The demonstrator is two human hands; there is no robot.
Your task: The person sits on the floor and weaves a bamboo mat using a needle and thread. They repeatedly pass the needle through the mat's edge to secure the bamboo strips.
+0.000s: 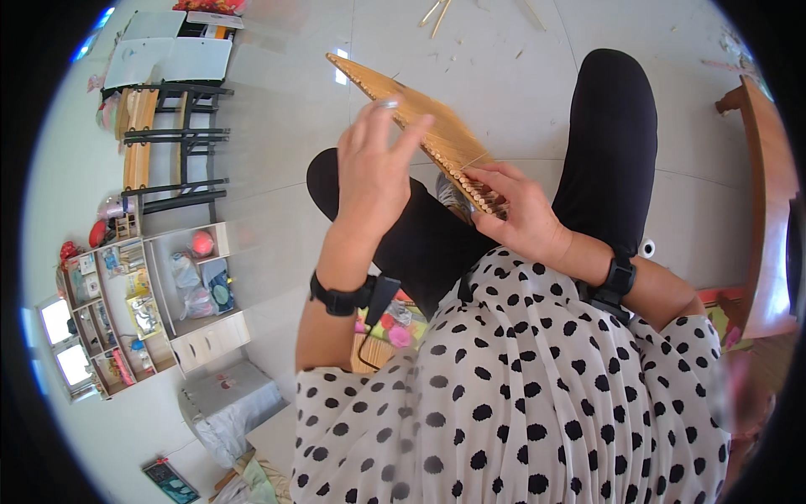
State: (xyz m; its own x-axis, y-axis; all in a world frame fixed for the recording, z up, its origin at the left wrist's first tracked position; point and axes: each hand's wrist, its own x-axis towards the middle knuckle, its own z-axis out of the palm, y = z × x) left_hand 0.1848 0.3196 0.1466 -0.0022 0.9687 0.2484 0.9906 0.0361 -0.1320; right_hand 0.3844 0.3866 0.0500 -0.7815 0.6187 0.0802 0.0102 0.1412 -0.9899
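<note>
The panel (449, 134) slants at upper centre, its lower end pinched in the right hand (527, 214); the left hand (374, 181), blurred, has fingers apart, contact unclear. A loose pinch could let it slip.

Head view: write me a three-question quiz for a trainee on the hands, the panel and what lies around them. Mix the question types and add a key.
1. Multiple choice. Which hand grips the end of the tan panel nearest the body?
A) the left
B) the right
C) neither
2. True or false. Loose thin sticks lie on the tiled floor, near the top of the picture.
3. Fill in the blank. The strap on the left wrist is ____ in colour.

Key
1. B: the right hand has its fingers on that end.
2. True.
3. Black.
</note>
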